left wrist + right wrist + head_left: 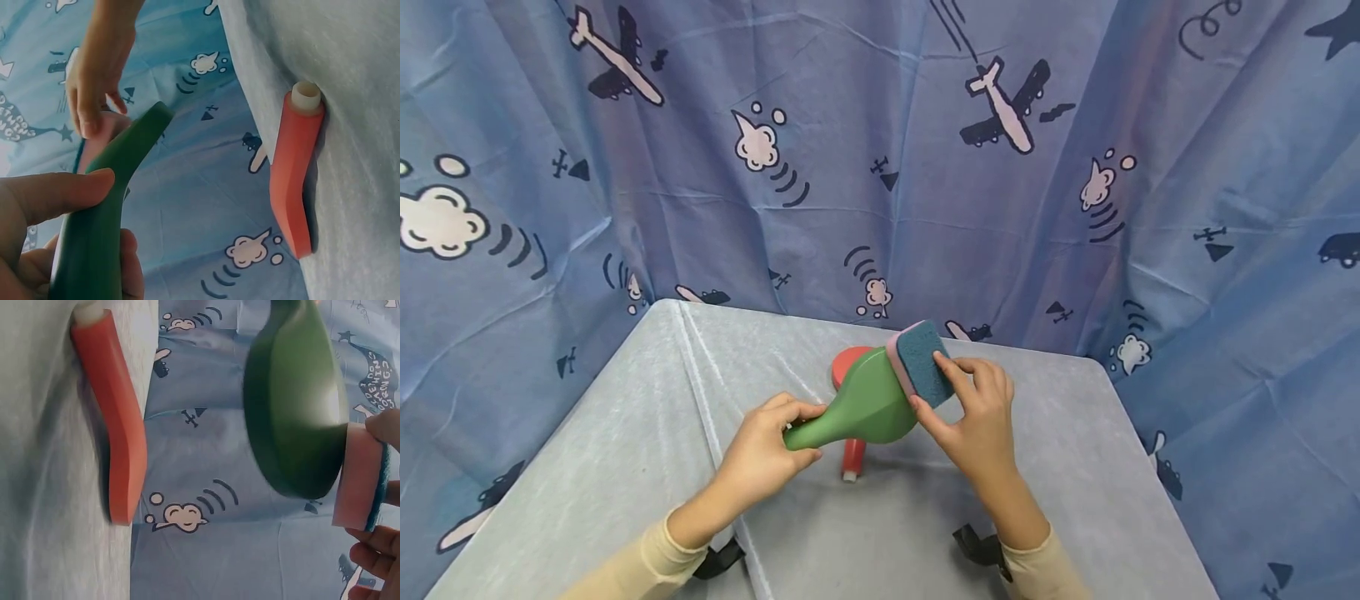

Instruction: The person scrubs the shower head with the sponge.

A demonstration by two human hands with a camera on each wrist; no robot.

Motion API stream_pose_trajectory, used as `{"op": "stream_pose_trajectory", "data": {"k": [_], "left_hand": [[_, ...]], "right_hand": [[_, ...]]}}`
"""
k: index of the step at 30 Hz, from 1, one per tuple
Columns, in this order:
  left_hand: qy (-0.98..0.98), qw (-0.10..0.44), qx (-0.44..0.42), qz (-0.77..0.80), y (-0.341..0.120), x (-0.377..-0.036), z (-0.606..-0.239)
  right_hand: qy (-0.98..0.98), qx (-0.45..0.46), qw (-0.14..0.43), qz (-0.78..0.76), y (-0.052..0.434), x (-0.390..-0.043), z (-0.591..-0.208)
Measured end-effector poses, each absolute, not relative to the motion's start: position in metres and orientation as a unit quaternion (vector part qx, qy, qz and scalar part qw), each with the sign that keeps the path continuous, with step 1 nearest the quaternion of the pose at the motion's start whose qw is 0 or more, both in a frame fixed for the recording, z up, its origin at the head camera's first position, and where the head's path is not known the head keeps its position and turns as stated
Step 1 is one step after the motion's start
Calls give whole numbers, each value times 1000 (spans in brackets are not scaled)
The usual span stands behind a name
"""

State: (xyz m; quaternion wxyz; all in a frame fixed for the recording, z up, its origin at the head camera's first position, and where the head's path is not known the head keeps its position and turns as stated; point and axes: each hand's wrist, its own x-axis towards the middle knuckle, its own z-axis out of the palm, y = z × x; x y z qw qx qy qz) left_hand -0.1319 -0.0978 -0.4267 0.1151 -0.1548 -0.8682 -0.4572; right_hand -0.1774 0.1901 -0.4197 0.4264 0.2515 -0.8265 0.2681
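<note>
Behind everything hangs a blue curtain printed with airplanes and small clouds, and in front of it is the table with a pale grey cloth. Above this cloth I hold a green shower head; I give it this name by its shape. My left hand grips the handle, with the thumb on one side and the fingers curled on the other. Under it, on the cloth, lies a red shower head, which the green one partly hides in the head view. My right hand pinches the sponge between thumb and fingers, its pink layer against the edge of the green head and its blue layer turned outward.

For rubbing well, I think I should press with the pink foam flat, following the curve of the rim, while the left grip resists so that the handle does not twist. Holding the sponge only by its edges may let it bend or slip; spreading my fingers over the blue layer would give more even pressure.

I see no real container. Only the white connector of the red piece looks hollow, and I cannot tell what is inside.
</note>
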Motion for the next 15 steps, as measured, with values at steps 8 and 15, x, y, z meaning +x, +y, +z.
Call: {"op": "stream_pose_trajectory", "data": {"k": [8, 15], "left_hand": [[-887, 147, -164, -407, -96, -130, -429], [-880, 163, -171, -413, -98, -130, -426]], "right_hand": [[-795, 359, 438, 215, 171, -164, -417], [-830, 239, 415, 285, 193, -177, -417]]}}
